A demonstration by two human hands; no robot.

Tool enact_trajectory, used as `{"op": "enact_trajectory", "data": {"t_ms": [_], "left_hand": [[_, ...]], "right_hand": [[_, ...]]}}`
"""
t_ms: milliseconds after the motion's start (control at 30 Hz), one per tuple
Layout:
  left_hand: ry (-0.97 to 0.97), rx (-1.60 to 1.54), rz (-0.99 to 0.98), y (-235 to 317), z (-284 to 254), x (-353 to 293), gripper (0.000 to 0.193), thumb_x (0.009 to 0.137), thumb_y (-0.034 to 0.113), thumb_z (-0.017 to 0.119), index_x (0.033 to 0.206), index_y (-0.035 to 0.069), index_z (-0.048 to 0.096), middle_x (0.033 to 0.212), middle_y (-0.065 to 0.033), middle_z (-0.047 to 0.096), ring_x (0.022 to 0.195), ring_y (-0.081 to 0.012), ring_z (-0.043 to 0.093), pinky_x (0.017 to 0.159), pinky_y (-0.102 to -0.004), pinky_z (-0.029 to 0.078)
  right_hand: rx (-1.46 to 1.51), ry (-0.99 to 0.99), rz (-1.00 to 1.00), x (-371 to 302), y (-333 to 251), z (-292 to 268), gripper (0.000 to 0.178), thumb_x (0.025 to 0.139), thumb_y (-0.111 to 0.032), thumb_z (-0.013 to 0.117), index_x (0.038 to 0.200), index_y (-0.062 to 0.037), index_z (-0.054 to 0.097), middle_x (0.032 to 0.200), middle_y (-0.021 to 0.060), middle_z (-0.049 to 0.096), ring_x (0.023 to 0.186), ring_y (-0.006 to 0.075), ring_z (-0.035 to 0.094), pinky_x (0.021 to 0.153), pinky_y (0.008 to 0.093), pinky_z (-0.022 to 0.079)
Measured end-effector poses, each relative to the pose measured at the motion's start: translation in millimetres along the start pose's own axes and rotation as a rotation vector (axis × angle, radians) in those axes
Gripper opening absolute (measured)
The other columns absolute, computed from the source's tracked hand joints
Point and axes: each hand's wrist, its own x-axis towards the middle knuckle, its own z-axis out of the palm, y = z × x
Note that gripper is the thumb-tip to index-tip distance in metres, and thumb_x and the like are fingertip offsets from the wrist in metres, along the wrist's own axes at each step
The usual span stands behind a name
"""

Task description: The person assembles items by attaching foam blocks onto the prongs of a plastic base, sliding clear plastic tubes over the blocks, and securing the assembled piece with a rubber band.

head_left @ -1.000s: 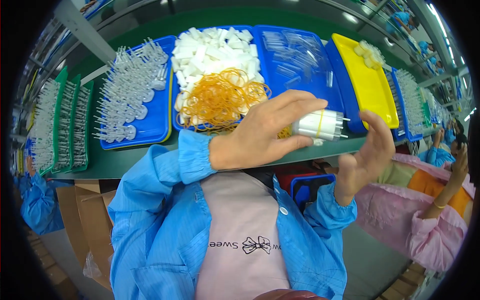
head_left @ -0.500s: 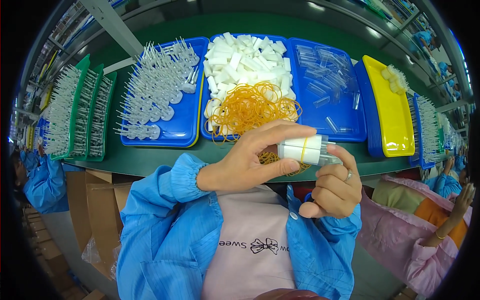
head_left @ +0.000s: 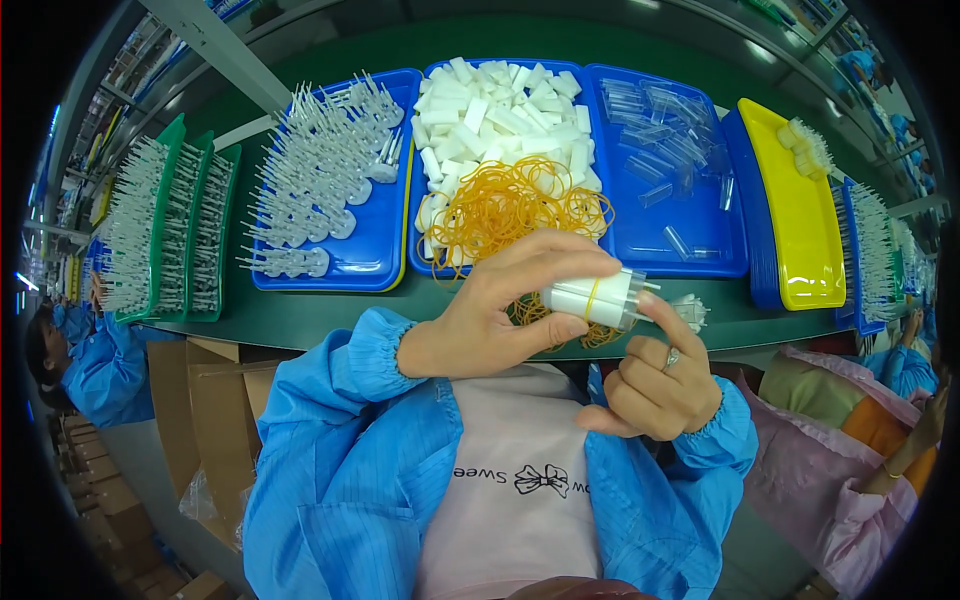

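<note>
My left hand (head_left: pixel 510 308) is closed around a bundle of white foam blocks and clear tubes (head_left: pixel 595 299) with a yellow rubber band round its middle. The bundle is nearly level, and clear tube ends stick out on its right. My right hand (head_left: pixel 660 375) holds nothing; its index finger points at the tube ends and touches or nearly touches them, the other fingers curled and the thumb held apart. Just beyond that finger lies a small white cluster (head_left: pixel 690 312) on the green table edge. Below the bundle, more rubber bands (head_left: pixel 597 336) show in part.
Along the table stand blue trays of white stemmed parts (head_left: pixel 325 170), white foam blocks (head_left: pixel 500 110) topped with orange rubber bands (head_left: pixel 520 205), and clear tubes (head_left: pixel 665 135). Green racks (head_left: pixel 170 235) stand left, a yellow tray (head_left: pixel 800 225) right. Another person's pink sleeve (head_left: pixel 800 470) is at right.
The bundle has shifted slightly left in my left hand's grip. My right index finger has drawn back from over the tubes to their ends, and the white cluster beyond it has come into sight.
</note>
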Motion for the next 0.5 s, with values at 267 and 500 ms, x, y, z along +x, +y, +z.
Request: {"op": "enact_trajectory", "data": {"t_ms": [267,500], "left_hand": [[-0.032,0.155,0.055,4,-4,-9,0.043,0.071,0.01,0.077,0.112,0.003,0.064,0.115,-0.0176,0.057,0.104,-0.0297,0.058,0.087,-0.0367,0.047],[-0.009,0.148,0.041,6,-4,-13,0.044,0.071,0.007,0.076,0.113,0.004,0.063,0.118,-0.0176,0.056,0.106,-0.0299,0.057,0.088,-0.0371,0.047]], "right_hand": [[-0.008,-0.132,-0.059,0,-8,-10,0.033,0.078,-0.027,0.068,0.057,-0.0051,0.053,0.052,0.0039,0.044,0.054,0.0184,0.05,0.08,0.045,0.055],[-0.029,0.277,0.545,-17,-7,-5,0.031,0.076,-0.034,0.07,0.087,-0.0058,0.064,0.095,0.0115,0.06,0.089,0.0294,0.059,0.089,0.05,0.043]]}}
